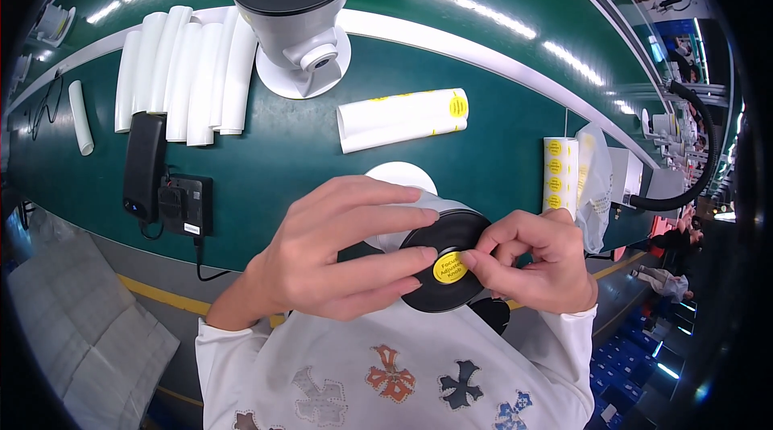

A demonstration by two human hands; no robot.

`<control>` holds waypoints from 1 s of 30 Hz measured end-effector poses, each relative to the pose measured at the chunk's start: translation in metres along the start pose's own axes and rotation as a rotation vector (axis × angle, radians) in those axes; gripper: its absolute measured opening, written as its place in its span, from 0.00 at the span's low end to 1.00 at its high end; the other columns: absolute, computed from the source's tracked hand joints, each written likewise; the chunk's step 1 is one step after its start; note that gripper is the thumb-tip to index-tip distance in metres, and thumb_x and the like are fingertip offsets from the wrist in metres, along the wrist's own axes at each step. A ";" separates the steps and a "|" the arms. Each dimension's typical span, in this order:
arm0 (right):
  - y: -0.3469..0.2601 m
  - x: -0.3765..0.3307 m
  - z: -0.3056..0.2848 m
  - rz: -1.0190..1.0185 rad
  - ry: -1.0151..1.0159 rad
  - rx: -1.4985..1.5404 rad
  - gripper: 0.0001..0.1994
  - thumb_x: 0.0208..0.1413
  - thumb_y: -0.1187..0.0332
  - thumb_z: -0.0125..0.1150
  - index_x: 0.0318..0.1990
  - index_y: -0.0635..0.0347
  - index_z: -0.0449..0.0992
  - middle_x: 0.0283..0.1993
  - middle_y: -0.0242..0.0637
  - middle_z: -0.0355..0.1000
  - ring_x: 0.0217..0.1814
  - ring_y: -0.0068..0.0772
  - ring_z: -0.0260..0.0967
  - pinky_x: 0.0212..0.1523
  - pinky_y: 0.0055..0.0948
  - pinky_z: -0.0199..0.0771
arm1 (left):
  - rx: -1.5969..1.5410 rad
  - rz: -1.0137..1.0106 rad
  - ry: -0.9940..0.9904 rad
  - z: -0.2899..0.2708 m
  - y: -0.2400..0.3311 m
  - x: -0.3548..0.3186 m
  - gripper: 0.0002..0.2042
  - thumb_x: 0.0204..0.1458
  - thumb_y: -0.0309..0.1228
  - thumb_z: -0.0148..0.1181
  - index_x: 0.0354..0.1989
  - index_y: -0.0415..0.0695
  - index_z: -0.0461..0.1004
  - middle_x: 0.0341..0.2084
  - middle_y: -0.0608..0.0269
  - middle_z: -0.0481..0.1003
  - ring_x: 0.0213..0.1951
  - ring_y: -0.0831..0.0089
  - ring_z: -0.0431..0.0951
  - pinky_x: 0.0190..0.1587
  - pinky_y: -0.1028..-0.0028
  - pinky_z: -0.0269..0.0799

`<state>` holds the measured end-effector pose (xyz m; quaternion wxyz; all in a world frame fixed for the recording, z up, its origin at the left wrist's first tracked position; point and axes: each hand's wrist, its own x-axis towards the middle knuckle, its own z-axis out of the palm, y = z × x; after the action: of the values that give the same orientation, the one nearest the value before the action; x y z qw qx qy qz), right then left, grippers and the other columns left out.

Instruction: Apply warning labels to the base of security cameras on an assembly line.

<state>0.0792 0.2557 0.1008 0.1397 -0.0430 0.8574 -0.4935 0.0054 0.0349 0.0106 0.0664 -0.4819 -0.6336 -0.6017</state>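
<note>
The left hand (322, 249) spreads its fingers apart over the black disc (457, 229) of a white device (449, 203), while the right hand (535, 261) pinches thumb and forefinger together on the edge of a round yellow sticker (449, 268) lying at the disc's middle. That device, taken as landmark, stands at the near edge of a dark green worktop (503, 160), its disc tilted toward the wearer. Just right of it are a strip of yellow stickers (561, 164) and a clear plastic bag (594, 188); well to its left lie a black slab-shaped unit (145, 164) and a cabled black box (193, 200). Beyond it rests a curled sheet (394, 120) with yellow rounds, then, farther left, a row of white rolls (181, 80) and a second device (294, 35), upright. Behind these, a white strip (451, 49) divides the worktop from another glossy green surface (403, 19) streaked with reflected light. Far right of the landmark, the room shows blue crates (636, 370) and people (667, 281), small and blurred.
</note>
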 end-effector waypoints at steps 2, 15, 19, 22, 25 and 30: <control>0.000 0.000 0.000 0.000 0.003 0.006 0.06 0.51 0.78 0.66 0.29 0.65 0.73 0.10 0.30 0.65 0.10 0.17 0.63 0.13 0.19 0.56 | 0.020 0.008 -0.006 0.001 0.000 -0.001 0.13 0.37 0.29 0.68 0.35 0.46 0.82 0.40 0.51 0.78 0.42 0.51 0.80 0.39 0.59 0.77; 0.000 0.002 0.001 -0.018 0.010 0.006 0.06 0.51 0.78 0.66 0.29 0.66 0.73 0.10 0.31 0.65 0.10 0.18 0.63 0.13 0.20 0.55 | 0.145 0.097 -0.100 0.000 0.010 0.000 0.11 0.35 0.36 0.68 0.31 0.53 0.83 0.44 0.59 0.78 0.44 0.54 0.78 0.40 0.59 0.76; -0.001 0.002 0.001 -0.029 0.012 0.001 0.06 0.50 0.79 0.66 0.29 0.66 0.73 0.10 0.31 0.65 0.10 0.18 0.64 0.13 0.19 0.55 | 0.239 0.098 -0.137 0.001 0.011 0.000 0.11 0.38 0.40 0.67 0.32 0.54 0.83 0.45 0.61 0.77 0.44 0.55 0.78 0.41 0.60 0.75; 0.000 0.001 0.000 -0.062 0.011 -0.039 0.07 0.49 0.78 0.68 0.32 0.65 0.73 0.10 0.31 0.65 0.11 0.18 0.64 0.13 0.19 0.56 | 0.292 0.095 -0.159 0.000 0.013 -0.002 0.12 0.38 0.41 0.67 0.33 0.56 0.82 0.46 0.62 0.76 0.44 0.56 0.78 0.42 0.60 0.75; -0.001 -0.001 -0.002 -0.076 0.094 -0.141 0.13 0.47 0.77 0.70 0.39 0.66 0.72 0.11 0.29 0.63 0.11 0.17 0.62 0.14 0.18 0.55 | 0.314 0.084 -0.177 -0.001 0.014 -0.004 0.13 0.38 0.41 0.67 0.35 0.58 0.82 0.47 0.63 0.75 0.45 0.56 0.77 0.44 0.58 0.74; 0.033 -0.004 0.005 -0.049 0.103 0.151 0.20 0.47 0.77 0.70 0.47 0.67 0.68 0.14 0.25 0.62 0.16 0.12 0.57 0.21 0.16 0.53 | 0.362 0.115 -0.209 0.003 0.015 -0.003 0.15 0.42 0.45 0.66 0.40 0.61 0.81 0.51 0.64 0.72 0.49 0.56 0.75 0.50 0.55 0.70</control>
<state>0.0869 0.2689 0.0710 0.0861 -0.0278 0.8226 -0.5614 0.0184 0.0327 0.0180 0.1198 -0.5572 -0.7062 -0.4200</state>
